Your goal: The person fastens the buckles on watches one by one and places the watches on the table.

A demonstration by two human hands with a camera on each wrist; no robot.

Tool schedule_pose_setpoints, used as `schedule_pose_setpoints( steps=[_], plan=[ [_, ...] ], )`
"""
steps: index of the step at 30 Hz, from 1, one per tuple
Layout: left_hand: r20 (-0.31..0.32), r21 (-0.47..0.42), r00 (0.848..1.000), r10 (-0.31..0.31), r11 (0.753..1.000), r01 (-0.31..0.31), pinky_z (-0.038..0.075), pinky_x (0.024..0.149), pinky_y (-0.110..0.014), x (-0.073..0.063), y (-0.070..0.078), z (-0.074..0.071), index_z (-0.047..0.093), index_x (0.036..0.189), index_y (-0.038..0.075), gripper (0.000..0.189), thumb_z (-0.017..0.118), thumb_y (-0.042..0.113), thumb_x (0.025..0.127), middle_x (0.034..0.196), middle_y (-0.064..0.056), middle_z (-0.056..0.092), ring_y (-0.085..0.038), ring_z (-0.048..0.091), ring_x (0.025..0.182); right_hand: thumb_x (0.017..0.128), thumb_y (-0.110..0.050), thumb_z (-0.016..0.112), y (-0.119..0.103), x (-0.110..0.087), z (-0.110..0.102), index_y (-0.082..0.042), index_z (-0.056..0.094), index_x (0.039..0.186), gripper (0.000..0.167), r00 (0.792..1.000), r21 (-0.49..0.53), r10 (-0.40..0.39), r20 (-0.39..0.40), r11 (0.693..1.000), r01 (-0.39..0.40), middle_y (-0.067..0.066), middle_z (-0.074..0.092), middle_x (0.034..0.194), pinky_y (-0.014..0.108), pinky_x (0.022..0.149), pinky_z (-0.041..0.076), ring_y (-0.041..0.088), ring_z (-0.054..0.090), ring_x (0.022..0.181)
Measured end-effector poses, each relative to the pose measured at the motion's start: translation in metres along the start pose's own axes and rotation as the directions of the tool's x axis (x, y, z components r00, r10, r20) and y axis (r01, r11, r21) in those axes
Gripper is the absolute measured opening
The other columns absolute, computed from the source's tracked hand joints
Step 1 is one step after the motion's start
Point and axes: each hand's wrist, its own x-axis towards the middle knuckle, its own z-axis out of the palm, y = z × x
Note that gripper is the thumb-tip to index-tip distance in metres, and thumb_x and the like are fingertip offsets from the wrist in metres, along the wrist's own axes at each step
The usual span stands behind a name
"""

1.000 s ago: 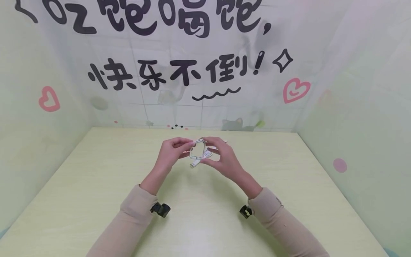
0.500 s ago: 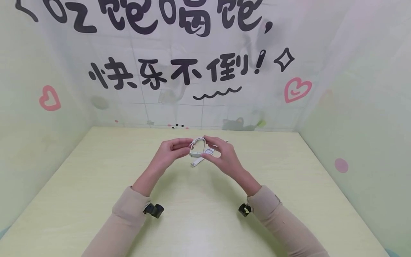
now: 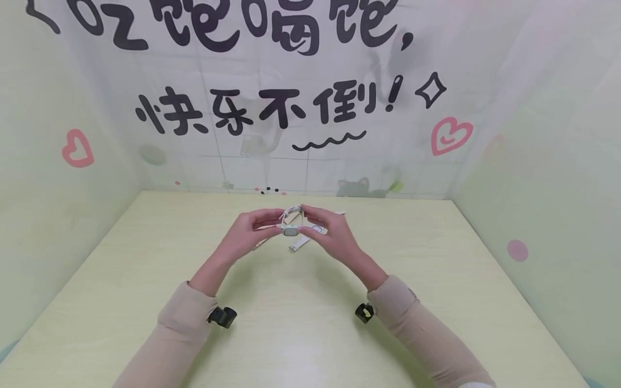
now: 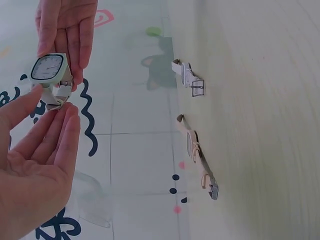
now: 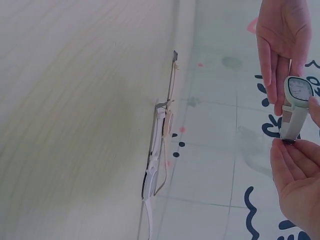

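Note:
In the head view a pale mint wristwatch (image 3: 290, 231), its strap closed into a loop, is held up between the two hands above the table. My left hand (image 3: 249, 230) pinches its left side and my right hand (image 3: 335, 229) its right side, thumbs near the case. The left wrist view shows the rounded-square dial (image 4: 47, 67) facing the camera, with a thumb at its edge and fingertips at the strap. A white watch (image 3: 302, 243) lies on the table behind the hands. Also there is a pink-beige watch (image 4: 194, 150), mostly hidden by the left hand in the head view.
The light wooden table (image 3: 301, 323) ends at a printed back wall (image 3: 262, 172), with side walls to the left and right. Both loose watches lie near the back edge. A dark wrist camera (image 3: 223, 317) is strapped at the left cuff, another camera (image 3: 365, 312) at the right.
The mint watch has turned so that its dial tips towards the head camera, and both hands have shifted slightly left with it. Part of the pink-beige watch has come into view below the left hand.

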Motion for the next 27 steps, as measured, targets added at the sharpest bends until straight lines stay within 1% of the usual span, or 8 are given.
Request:
schedule_pose_setpoints(
  steps=[3,7,10,14,16,20,24,27],
  plan=[
    [-0.038,0.051,0.999,-0.005,0.999,0.007,0.054,0.100,-0.038,-0.001,-0.001,-0.003,0.056,0.138,0.000,0.046,0.067,0.012,0.095,0.138,-0.021,0.060,-0.036,0.060,0.126,0.088,-0.010,0.075,-0.001,0.003,0.003,0.004,0.059,0.134,0.050,1.000,-0.004,-0.001,0.016,1.000,0.001,0.021,0.064,0.133,0.033,0.098,0.055,0.037,0.066,0.117],
    [-0.092,0.127,0.996,-0.020,0.991,0.032,0.054,0.101,-0.045,-0.002,-0.004,-0.006,0.059,0.136,0.002,0.046,0.069,0.017,0.094,0.134,-0.019,0.064,-0.036,0.063,0.123,0.089,-0.010,0.073,-0.002,0.007,0.008,0.004,0.059,0.133,0.049,0.999,-0.005,-0.001,0.034,1.000,0.001,0.022,0.065,0.132,0.034,0.098,0.055,0.038,0.066,0.116],
    [-0.127,0.167,0.991,-0.033,0.984,0.054,0.054,0.100,-0.047,-0.004,-0.005,-0.010,0.061,0.135,0.004,0.045,0.071,0.020,0.093,0.132,-0.017,0.066,-0.035,0.064,0.121,0.091,-0.011,0.071,-0.002,0.011,0.013,0.004,0.058,0.135,0.048,0.998,0.009,0.025,0.056,1.000,-0.025,0.022,0.065,0.131,0.036,0.100,0.054,0.038,0.065,0.117],
    [-0.163,0.212,0.985,-0.048,0.974,0.082,0.055,0.098,-0.047,-0.007,-0.007,-0.015,0.062,0.133,0.005,0.045,0.072,0.022,0.093,0.130,-0.016,0.067,-0.034,0.065,0.120,0.094,-0.013,0.068,-0.002,0.015,0.022,0.001,0.057,0.137,0.046,0.994,0.011,0.071,0.087,0.997,-0.072,0.020,0.065,0.133,0.036,0.101,0.053,0.035,0.065,0.119],
    [-0.178,0.235,0.983,-0.053,0.967,0.095,0.055,0.098,-0.048,-0.008,-0.009,-0.018,0.062,0.133,0.005,0.045,0.072,0.023,0.093,0.129,-0.016,0.068,-0.035,0.065,0.120,0.095,-0.015,0.067,-0.002,0.017,0.027,0.000,0.058,0.137,0.044,0.991,-0.002,0.091,0.094,0.996,-0.091,0.018,0.065,0.133,0.033,0.100,0.054,0.032,0.066,0.118],
    [-0.190,0.284,0.980,-0.053,0.953,0.106,0.056,0.097,-0.047,-0.012,-0.011,-0.023,0.061,0.133,0.001,0.044,0.070,0.021,0.094,0.130,-0.019,0.067,-0.037,0.065,0.119,0.096,-0.015,0.066,-0.001,0.022,0.038,-0.002,0.060,0.135,0.042,0.989,-0.013,0.118,0.094,0.993,-0.117,0.017,0.067,0.130,0.029,0.097,0.055,0.028,0.069,0.115],
    [-0.201,0.326,0.978,-0.049,0.938,0.114,0.056,0.096,-0.047,-0.014,-0.015,-0.028,0.060,0.133,0.000,0.043,0.068,0.018,0.095,0.128,-0.021,0.067,-0.038,0.066,0.117,0.096,-0.016,0.066,-0.001,0.028,0.049,-0.002,0.061,0.133,0.040,0.985,-0.019,0.141,0.094,0.990,-0.140,0.017,0.069,0.126,0.027,0.095,0.056,0.027,0.070,0.113],
    [-0.214,0.350,0.975,-0.061,0.927,0.135,0.056,0.096,-0.049,-0.015,-0.019,-0.032,0.060,0.133,0.000,0.043,0.068,0.019,0.095,0.127,-0.022,0.067,-0.038,0.066,0.117,0.096,-0.015,0.066,-0.001,0.032,0.057,-0.002,0.063,0.132,0.038,0.981,-0.013,0.167,0.098,0.986,-0.167,0.017,0.070,0.124,0.026,0.093,0.057,0.026,0.070,0.111]
  ],
)
